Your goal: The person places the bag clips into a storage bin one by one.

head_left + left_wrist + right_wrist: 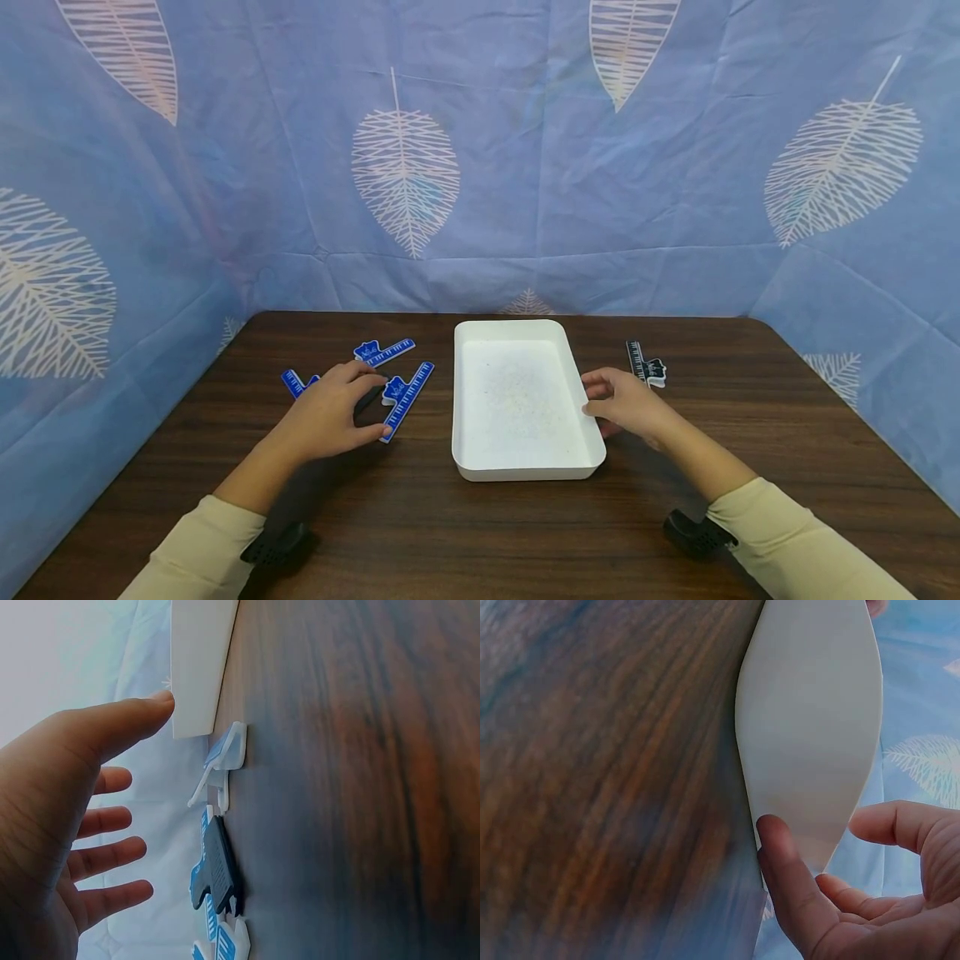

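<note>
My left hand (333, 412) hovers low over several blue clips with a piano-key pattern, fingers spread and nothing held. One blue clip (408, 400) lies by its thumb tip; another blue clip (386, 352) lies beyond the knuckles, and a third blue clip (292, 382) is partly covered by the hand. Underneath, a black clip (217, 870) shows in the left wrist view. My right hand (626, 404) is at the right side of a white tray (528, 471); one finger touches its outer wall and the thumb is right at the rim.
A black clip (654, 372) with a key pattern lies just past my right hand. The dark wooden table (525, 533) ends at a blue leaf-print cloth (487, 208) hung behind and along both sides.
</note>
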Motion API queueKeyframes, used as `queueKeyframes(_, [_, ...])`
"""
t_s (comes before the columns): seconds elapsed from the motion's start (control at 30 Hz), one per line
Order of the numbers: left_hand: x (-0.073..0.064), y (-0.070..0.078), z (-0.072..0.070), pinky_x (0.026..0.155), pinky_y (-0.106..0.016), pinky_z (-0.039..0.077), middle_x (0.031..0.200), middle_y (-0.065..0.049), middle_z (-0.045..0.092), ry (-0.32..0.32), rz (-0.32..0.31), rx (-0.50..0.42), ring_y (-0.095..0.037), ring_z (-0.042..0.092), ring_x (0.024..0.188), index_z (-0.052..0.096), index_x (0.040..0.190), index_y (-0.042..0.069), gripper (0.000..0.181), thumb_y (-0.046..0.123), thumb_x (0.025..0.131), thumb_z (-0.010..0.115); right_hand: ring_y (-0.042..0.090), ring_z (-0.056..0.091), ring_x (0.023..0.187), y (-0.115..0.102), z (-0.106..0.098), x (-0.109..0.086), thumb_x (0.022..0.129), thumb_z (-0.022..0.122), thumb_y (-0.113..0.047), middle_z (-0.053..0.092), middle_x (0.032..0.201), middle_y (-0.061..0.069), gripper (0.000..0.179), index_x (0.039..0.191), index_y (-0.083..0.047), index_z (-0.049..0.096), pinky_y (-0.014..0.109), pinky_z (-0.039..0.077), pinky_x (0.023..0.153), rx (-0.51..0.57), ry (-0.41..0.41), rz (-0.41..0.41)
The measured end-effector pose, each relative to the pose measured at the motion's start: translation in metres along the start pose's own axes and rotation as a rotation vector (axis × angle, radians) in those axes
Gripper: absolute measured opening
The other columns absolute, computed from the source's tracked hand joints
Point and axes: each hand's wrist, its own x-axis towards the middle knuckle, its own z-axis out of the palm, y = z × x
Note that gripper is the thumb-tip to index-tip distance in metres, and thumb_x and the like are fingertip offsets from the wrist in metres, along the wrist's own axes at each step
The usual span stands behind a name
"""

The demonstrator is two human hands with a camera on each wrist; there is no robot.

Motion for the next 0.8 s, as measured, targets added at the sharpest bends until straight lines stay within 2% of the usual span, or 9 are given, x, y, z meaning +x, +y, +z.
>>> queueKeyframes(0.3, [0.005,-0.002,0.002,0.098,-0.053,0.044,0.125,-0.016,0.058,-0.007,0.019,-0.005,-0.035,0.054,0.116,0.064,0.124,0.006,0.068,0.047,0.073,0.082,0.031,0.065,0.094,0.001,0.000,0.003,0.091,0.060,0.001,0.050,0.125,0.034,0.056,0.139,0.016,0.034,0.041,0.058,0.066,0.014,-0.008,0.028])
queueKeyframes(0.8, [0.011,-0.003,0.011,0.096,-0.053,0.045,0.126,-0.016,0.057,0.000,0.013,-0.017,-0.035,0.053,0.118,0.065,0.123,0.007,0.068,0.049,0.072,0.082,0.029,0.064,0.097,0.003,-0.003,0.004,0.091,0.055,0.002,0.048,0.129,0.034,0.062,0.144,0.014,0.026,0.041,0.058,0.063,0.136,-0.060,0.064])
